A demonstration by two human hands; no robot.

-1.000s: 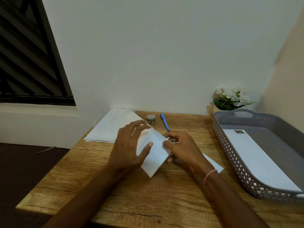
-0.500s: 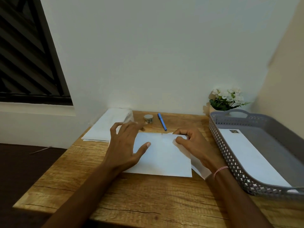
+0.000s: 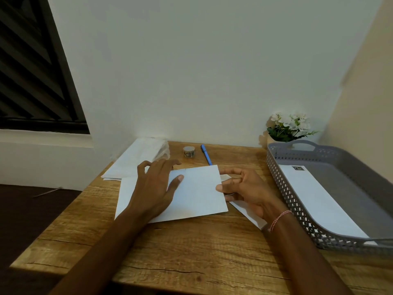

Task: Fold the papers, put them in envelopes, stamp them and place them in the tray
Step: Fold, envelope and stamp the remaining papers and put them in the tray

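White envelope (image 3: 247, 212) mostly hidden under right hand (image 3: 244, 188) and folded white paper sheet (image 3: 197, 192); only a corner shows. Left hand (image 3: 155, 184) flat, fingers loosely spread, pressing the sheet onto wooden counter (image 3: 191, 252). Right hand pinches the sheet's right edge, thumb on top. Grey perforated plastic tray (image 3: 285, 196) just right of it.

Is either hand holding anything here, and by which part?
The right hand pinches the folded paper at its right edge; the left hand only rests on it.
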